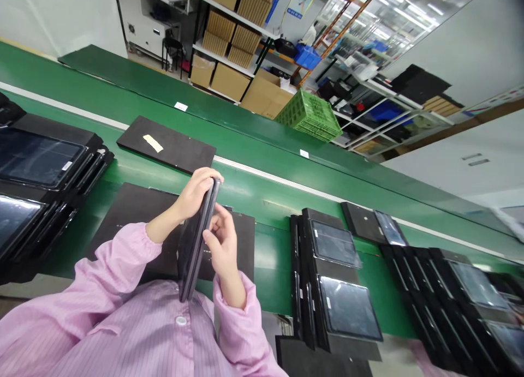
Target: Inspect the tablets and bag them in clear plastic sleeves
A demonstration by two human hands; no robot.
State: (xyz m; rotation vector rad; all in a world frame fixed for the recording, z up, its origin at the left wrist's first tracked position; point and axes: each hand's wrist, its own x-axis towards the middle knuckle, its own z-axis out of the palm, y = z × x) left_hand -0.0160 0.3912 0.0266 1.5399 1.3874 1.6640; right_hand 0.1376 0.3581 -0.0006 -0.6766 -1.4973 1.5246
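L hand (pixel 195 193) curls its fingers over the top of the tablet (pixel 192 251), R hand (pixel 223 249) pinches its side, held up on edge mid-pic, prob so the thin side faces the eyes, w/ trays of tablets (pixel 339 289) at 3 o'clock.

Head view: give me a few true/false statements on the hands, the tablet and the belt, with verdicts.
1. The left hand and the right hand both hold the dark flat tablet, turned edge-on. True.
2. The long conveyor belt is blue. False: it is green.
3. A yellow strip of tape lies on the black rectangular board on the belt. True.
4. The green plastic lattice crate sits on the black trays of glossy-screened tablets. False: it stands beyond the belt, near the brown cardboard boxes on the shelves.
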